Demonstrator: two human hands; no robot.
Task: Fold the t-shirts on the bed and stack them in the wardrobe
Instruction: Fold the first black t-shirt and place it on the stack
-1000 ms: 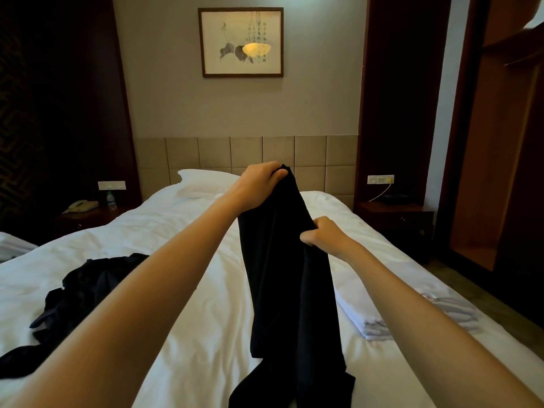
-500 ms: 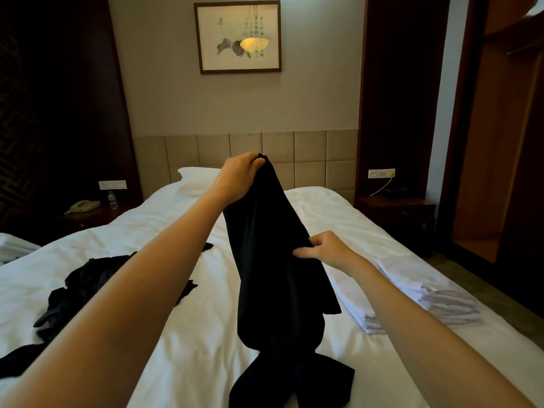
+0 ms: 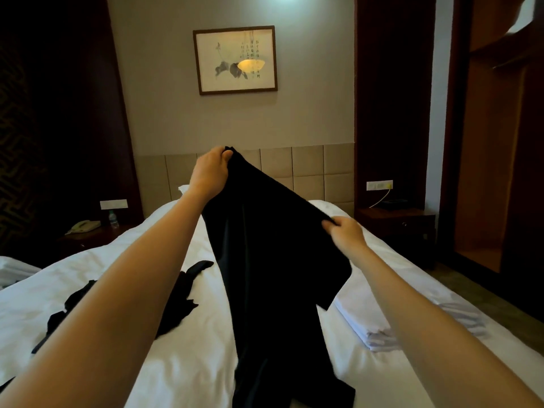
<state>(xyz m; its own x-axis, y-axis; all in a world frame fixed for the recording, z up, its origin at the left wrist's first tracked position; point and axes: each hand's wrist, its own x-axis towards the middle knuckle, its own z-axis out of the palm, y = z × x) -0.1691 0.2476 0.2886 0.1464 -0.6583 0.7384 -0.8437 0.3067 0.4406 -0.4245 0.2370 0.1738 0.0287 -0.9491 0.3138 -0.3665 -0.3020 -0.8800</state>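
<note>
The left hand (image 3: pixel 209 172) is raised over the middle of the bed (image 3: pixel 182 363), fingers and thumb curled tight round the top corner of a black t-shirt (image 3: pixel 265 260). The right hand (image 3: pixel 346 234), lower and to the right, pinches the shirt's right edge between thumb and curled fingers. The shirt hangs stretched between them, and its lower end trails onto the white sheet at the near edge.

The hanging cloth hides the centre of the bed and most of the pillow (image 3: pixel 184 189) at the far end. To the left lies a loose heap of black garments (image 3: pixel 179 295), partly covered by the left forearm. To the right a folded white pile (image 3: pixel 353 316) sits on the sheet, crossed by the right forearm.

Beyond the bed are a padded headboard (image 3: pixel 306 169) and a framed picture (image 3: pixel 235 60) on the wall. A telephone (image 3: pixel 83 226) and a small bottle (image 3: pixel 112 219) stand on the far left; the open wooden wardrobe (image 3: pixel 485 187) is at the right.
</note>
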